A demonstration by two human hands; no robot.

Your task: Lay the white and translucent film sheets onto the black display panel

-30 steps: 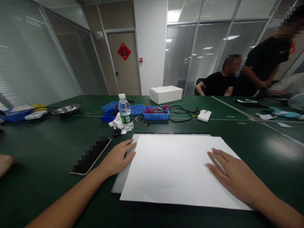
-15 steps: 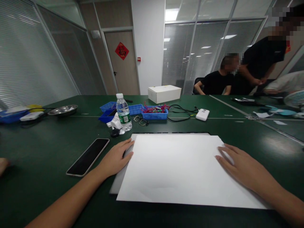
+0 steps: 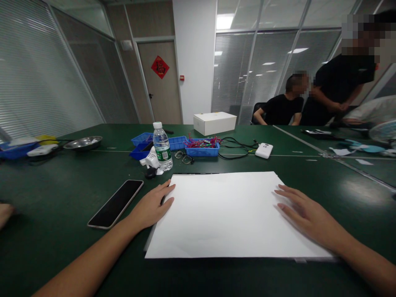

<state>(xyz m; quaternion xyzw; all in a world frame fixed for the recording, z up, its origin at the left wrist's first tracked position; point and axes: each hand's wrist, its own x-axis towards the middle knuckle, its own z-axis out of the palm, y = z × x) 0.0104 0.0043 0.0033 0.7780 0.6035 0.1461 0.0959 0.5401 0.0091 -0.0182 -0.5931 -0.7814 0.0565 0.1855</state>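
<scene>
A large white sheet of paper (image 3: pixel 213 218) lies flat in front of me. It covers nearly all of a thin flat thing beneath it, whose edge (image 3: pixel 150 241) shows as a grey strip at the lower left; its kind is hidden. At the sheet's left edge rests my left hand (image 3: pixel 154 204), fingers stretched out and thumb apart. My right hand (image 3: pixel 305 214) lies along the right edge, fingers spread, with the fingertips over the paper. Neither hand is closed round anything. A dark-screened phone (image 3: pixel 116 204) lies left of my left hand.
Beyond the paper stand a water bottle (image 3: pixel 162 150), folded glasses (image 3: pixel 184 157), a blue tray (image 3: pixel 201 151) of red wires, a white box (image 3: pixel 215 123) and a white device (image 3: pixel 264 150). A metal dish (image 3: pixel 83 143) sits at left. Two people (image 3: pixel 283 107) are at the far right.
The paper has shifted left and slightly away from me, now covering most of the thing beneath it. My right hand has moved left with it. My left hand has stayed nearly in place.
</scene>
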